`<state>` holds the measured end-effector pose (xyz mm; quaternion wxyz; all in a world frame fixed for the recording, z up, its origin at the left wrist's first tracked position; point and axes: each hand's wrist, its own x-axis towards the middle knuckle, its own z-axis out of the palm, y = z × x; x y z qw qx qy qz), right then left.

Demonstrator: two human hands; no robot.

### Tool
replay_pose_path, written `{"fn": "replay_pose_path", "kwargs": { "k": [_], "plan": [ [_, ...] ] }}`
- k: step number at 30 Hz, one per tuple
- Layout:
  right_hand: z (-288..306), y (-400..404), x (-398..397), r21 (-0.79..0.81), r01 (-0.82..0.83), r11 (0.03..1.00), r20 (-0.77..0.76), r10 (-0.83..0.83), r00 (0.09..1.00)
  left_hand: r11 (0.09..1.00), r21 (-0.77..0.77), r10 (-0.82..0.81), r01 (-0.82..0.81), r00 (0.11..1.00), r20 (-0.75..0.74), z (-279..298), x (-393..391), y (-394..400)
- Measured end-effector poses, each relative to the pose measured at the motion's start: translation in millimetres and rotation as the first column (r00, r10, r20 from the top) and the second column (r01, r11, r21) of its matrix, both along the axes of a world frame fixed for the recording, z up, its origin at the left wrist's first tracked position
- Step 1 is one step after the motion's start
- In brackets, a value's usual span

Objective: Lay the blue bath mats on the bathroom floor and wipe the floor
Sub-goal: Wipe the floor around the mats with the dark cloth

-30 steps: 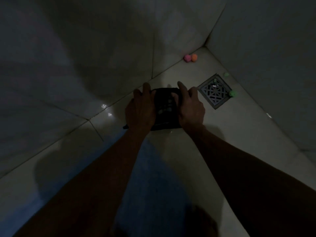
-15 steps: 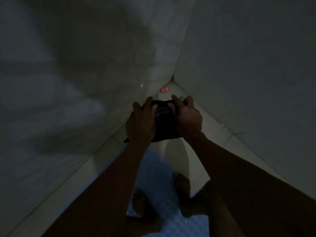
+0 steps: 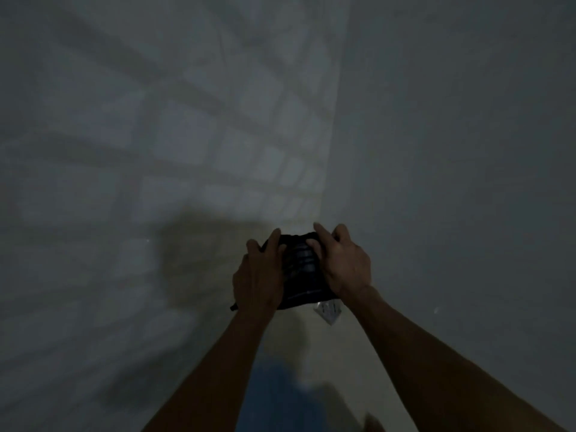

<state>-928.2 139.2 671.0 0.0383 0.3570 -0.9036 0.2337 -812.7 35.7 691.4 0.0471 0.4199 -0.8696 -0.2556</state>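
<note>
A dark folded cloth (image 3: 302, 269) is held up in front of me in the dim bathroom corner. My left hand (image 3: 260, 275) grips its left side and my right hand (image 3: 344, 263) grips its right side, fingers over the top edge. A blue bath mat (image 3: 280, 397) lies on the pale floor below, between my forearms, blurred. A corner of the metal floor drain (image 3: 327, 311) shows just under the cloth.
Tiled walls meet in a corner (image 3: 330, 151) straight ahead, very close on both sides. Pale floor (image 3: 311, 347) runs as a narrow strip toward me. The whole view is dark and blurred.
The cloth has come up off the floor with both hands still on it, and my view has tilted upward. The coloured balls are out of view; the drain is mostly hidden.
</note>
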Motion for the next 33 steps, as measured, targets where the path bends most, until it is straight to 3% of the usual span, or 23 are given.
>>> {"fn": "replay_pose_path", "kwargs": {
  "k": [2, 6, 14, 21, 27, 33],
  "plan": [
    [39, -6, -12, -0.052, -0.035, 0.998, -0.072, 0.031, 0.997, 0.999, -0.021, 0.029, -0.031, 0.997, -0.067, 42, -7, -3],
    [111, -18, -40, -0.161, -0.125, 0.979, -0.223, 0.087, 0.971, 0.927, -0.372, -0.001, -0.054, 0.989, -0.146, 109, -24, -6],
    [214, -17, -116, -0.323, -0.300, 0.897, -0.410, 0.153, 0.899, 0.882, -0.415, 0.116, -0.221, 0.958, -0.261, 215, -79, 15],
    [295, -29, -151, -0.409, -0.461, 0.787, -0.515, 0.218, 0.829, 0.767, -0.508, 0.213, -0.392, 0.903, -0.374, 292, -99, 31],
    [375, -66, -143, -0.510, -0.563, 0.650, -0.560, 0.245, 0.791, 0.603, -0.613, 0.268, -0.511, 0.853, -0.447, 371, -84, 16],
    [465, -100, -127, -0.564, -0.633, 0.531, -0.633, 0.214, 0.744, 0.397, -0.714, 0.220, -0.577, 0.815, -0.536, 452, -66, -20]
  ]
}}
